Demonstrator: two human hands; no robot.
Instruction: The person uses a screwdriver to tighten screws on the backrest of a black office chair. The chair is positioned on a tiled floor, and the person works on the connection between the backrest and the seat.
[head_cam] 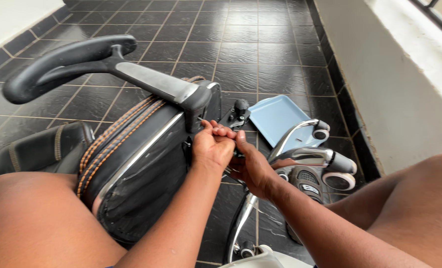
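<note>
A black office chair [136, 164] lies tipped on its side on the dark tiled floor, its seat edge trimmed in orange stitching. Its black armrest [67, 62] sticks up on a silver bracket [154, 82]. My left hand [211, 146] grips the underside of the seat beside the bracket's base. My right hand [248, 164] meets it there, fingers pinched on a small part that is hidden between the hands. A black lever knob [240, 106] shows just beyond my fingers.
The chrome chair base [303, 156] with white-rimmed castors [340, 179] lies to the right. A light blue tray [278, 115] rests on the floor behind it. A grey wall [379, 99] runs along the right. My bare knees frame the lower view.
</note>
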